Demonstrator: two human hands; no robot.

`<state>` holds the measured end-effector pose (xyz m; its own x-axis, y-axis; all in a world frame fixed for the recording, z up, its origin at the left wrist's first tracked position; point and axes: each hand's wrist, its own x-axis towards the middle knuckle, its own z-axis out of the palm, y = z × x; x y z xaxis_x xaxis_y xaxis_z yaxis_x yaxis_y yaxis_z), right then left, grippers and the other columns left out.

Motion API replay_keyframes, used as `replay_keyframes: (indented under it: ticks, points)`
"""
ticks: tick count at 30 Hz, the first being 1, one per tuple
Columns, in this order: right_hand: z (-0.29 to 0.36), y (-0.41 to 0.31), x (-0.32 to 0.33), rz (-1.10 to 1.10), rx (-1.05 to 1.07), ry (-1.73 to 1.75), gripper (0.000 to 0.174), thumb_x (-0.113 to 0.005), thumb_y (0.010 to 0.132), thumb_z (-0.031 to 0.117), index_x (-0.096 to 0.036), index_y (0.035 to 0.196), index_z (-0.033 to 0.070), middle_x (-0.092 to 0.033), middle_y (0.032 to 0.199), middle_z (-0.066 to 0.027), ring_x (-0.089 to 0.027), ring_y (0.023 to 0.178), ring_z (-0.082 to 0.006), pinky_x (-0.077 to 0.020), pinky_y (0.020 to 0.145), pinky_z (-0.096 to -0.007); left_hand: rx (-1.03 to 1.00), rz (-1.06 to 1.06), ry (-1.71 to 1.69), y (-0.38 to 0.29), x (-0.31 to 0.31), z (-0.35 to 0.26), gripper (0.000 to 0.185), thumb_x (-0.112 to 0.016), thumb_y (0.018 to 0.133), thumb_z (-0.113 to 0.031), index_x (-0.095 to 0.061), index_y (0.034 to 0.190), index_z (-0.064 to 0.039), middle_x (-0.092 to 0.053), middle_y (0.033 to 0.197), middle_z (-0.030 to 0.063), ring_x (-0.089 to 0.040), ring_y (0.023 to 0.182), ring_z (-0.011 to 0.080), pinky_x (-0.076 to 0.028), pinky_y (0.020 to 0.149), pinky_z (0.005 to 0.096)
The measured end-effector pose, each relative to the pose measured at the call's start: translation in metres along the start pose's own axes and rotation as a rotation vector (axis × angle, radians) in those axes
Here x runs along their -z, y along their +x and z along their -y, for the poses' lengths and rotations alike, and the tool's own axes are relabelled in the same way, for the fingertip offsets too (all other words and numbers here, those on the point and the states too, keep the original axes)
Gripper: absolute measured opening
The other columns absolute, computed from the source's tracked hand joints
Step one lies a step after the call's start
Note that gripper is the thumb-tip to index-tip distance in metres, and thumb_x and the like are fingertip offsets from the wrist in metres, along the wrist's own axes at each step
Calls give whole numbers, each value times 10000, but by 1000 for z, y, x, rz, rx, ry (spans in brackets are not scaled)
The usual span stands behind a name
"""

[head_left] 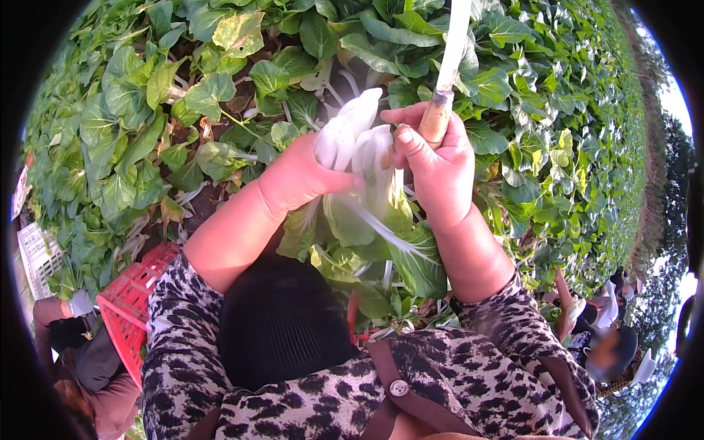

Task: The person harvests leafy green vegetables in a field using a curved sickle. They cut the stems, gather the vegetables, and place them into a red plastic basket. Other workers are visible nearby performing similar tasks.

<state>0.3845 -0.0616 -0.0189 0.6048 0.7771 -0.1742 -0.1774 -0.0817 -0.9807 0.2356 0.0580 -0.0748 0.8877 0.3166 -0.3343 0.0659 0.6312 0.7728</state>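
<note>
My left hand point(313, 176) grips a head of bok choy point(347, 132), its pale stem end pointing up and away from me. A second pale stem bunch point(375, 157) sits right beside it, between my two hands, with green leaves hanging below. In my right hand point(440, 165) is a knife by its wooden handle point(434, 121). Its long blade point(454, 44) points away from me, glaring white in the sun. My right thumb and fingers are close to the second bunch; whether they touch it I cannot tell. The hanging leaves are partly blurred.
Dense bok choy plants point(126, 110) cover the ground ahead and to both sides. By my left elbow stands a red plastic crate point(124, 308), with a white crate point(38, 258) farther left. A person point(93, 374) crouches at lower left; other people point(599, 341) are at right.
</note>
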Motion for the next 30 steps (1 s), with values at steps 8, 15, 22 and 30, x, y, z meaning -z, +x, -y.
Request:
replay_keyframes:
  ticks: [8, 15, 22, 30]
  points:
    - [-43, -14, -5, -18, -187, -194, 306, -746, 835, 65, -568, 1079, 18, -628, 1097, -81, -531, 653, -68, -462, 608, -224, -137, -132, 129, -9, 32, -6, 290, -686, 784, -25, -642, 1070, -16, -643, 944, 0, -610, 857, 110, -509, 776, 270]
    - [-104, 22, 8, -9, -109, -797, 287, -753, 807, 134, -631, 1043, 23, -668, 860, -82, -616, 724, -168, -507, 696, -309, -134, -861, 1736, -23, 64, -39, 255, -725, 708, -80, -599, 914, 4, -685, 910, 172, -661, 846, 380, -534, 765, 440]
    - [-201, 82, 0, 188, -84, -1229, 315, -742, 796, 188, -632, 1062, 59, -665, 1021, -173, -628, 976, -379, -496, 855, -455, 25, -466, 87, -23, 75, -27, 292, -731, 799, -146, -642, 1048, -24, -636, 798, 30, -588, 680, 122, -485, 653, 262]
    - [-198, 62, 6, 4, -200, -1091, 261, -723, 805, 167, -622, 997, 21, -685, 928, -167, -661, 874, -347, -506, 779, -434, 121, -341, -248, -7, 98, 49, 395, -617, 898, -137, -563, 1212, 96, -633, 1196, 197, -639, 1057, 282, -526, 933, 374]
